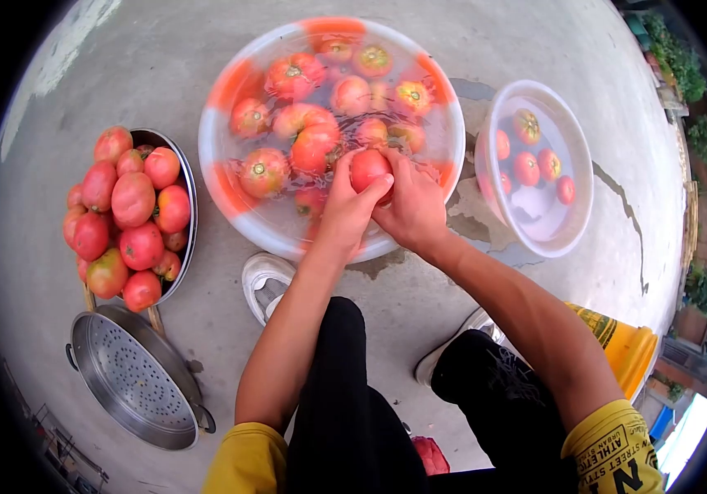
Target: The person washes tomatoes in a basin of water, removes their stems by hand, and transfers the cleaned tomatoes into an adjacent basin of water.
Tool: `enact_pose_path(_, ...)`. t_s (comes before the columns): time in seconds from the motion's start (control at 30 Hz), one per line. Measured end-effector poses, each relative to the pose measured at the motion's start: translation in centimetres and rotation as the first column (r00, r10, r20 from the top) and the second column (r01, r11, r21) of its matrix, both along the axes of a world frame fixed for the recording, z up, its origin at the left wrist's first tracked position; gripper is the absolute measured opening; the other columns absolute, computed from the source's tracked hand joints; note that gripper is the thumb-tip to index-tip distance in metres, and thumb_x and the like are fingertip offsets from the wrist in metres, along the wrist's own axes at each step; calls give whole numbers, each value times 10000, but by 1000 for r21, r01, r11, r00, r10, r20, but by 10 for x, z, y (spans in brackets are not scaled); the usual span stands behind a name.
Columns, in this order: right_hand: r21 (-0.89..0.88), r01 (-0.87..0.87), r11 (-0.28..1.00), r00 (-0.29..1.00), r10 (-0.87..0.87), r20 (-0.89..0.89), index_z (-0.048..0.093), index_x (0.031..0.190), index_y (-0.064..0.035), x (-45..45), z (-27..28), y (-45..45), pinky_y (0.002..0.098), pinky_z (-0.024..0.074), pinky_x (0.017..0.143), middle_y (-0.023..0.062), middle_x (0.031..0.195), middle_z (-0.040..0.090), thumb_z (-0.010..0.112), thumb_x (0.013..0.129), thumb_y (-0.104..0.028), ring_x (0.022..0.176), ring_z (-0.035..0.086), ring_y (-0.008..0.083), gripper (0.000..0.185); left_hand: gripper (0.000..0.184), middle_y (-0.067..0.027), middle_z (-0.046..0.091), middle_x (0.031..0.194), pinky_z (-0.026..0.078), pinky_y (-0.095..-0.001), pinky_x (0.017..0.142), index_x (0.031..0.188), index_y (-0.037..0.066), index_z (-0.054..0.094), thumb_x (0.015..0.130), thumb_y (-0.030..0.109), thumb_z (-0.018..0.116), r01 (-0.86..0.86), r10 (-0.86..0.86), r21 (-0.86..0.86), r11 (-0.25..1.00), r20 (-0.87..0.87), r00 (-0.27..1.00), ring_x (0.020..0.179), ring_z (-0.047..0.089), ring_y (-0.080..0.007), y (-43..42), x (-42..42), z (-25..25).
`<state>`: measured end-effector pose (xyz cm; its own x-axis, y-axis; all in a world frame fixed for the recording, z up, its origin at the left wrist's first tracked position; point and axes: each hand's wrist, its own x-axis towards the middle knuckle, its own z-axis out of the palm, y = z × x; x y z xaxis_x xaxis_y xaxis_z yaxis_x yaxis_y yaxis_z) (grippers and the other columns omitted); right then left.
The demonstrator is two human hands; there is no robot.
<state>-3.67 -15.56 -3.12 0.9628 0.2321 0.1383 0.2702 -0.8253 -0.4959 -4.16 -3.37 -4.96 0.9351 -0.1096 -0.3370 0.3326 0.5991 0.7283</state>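
A red tomato is gripped between my two hands over the near part of a large orange-and-white basin. My left hand curls round its left side, with the thumb across the front. From the right, my right hand wraps round the same tomato. Water fills the basin, and several tomatoes float around my hands, among them a big ridged tomato just left of them. My fingertips on the far side are partly hidden.
Right of the big basin stands a smaller white basin with several tomatoes in water. At left, a metal bowl is heaped with tomatoes. Below it lies a perforated steamer pan. A yellow bucket stands near my right arm.
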Motion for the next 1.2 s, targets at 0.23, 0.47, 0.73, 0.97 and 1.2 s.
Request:
enact_pose_path(0.23,1,-77,997,997,77,24,464,1295,-63,0,2,1,410,503,770,145,1008,655,807,665,-276,888,653,319,748,267,-82,575,1126,467,-299,934,1104,34,541,950,230,637,-138,145,73,988,-111,983,1090,545,-169,-3,10,-11)
enact_pose_path(0.47,-46,-27,999,982,35,184,477,1312,-55,2,-5,-2,411,497,816,132,995,659,826,636,-346,920,650,307,814,389,-118,558,1263,434,-303,994,1250,-3,556,998,292,551,-183,178,42,982,97,979,1167,524,-183,0,0,-9)
enact_pose_path(0.73,21,32,999,993,-34,114,494,1326,-28,0,-2,2,413,486,840,131,1028,666,810,651,-411,926,651,304,838,452,-134,523,1319,443,-326,1023,1309,-35,514,931,175,646,-16,12,-63,998,-69,998,1193,526,-196,5,4,-5)
enact_pose_path(0.97,-17,29,999,999,-28,42,502,1289,-33,0,-2,2,419,490,835,139,1018,670,816,637,-460,906,658,312,840,367,-113,554,1268,455,-317,999,1275,-26,537,968,168,583,-125,125,33,992,1,992,1163,539,-186,1,2,0)
enact_pose_path(1.2,7,2,1000,1000,-2,28,500,1263,-52,-1,1,0,415,484,834,136,1018,659,831,621,-484,902,644,328,842,350,-111,538,1304,386,-321,1068,1293,-22,531,1041,191,415,-184,185,-26,983,46,982,1233,490,-179,1,0,6)
